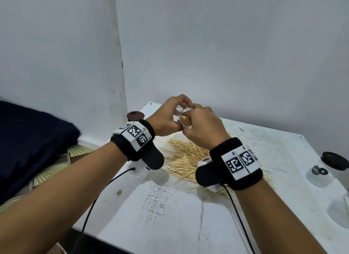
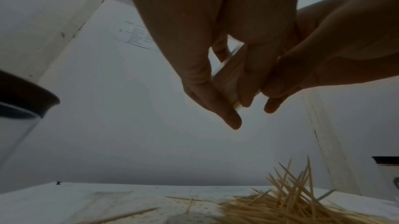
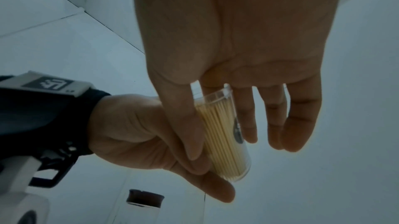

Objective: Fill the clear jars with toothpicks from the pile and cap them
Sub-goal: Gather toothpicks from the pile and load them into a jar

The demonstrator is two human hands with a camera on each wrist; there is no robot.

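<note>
Both hands, left [image 1: 166, 119] and right [image 1: 203, 128], clamp the toothpick-packed jar [image 1: 186, 121] above the pile [image 1: 186, 159] (dark-lidded jars [image 1: 333, 160] stand alongside).

Nothing legible: wristband markers [image 1: 137, 135] coded, wall sheet [image 2: 138, 37] blurred

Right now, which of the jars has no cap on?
The jar held up in both hands: its mouth is open, showing packed toothpick ends. The jars at the table's left and right wear dark caps.
</note>
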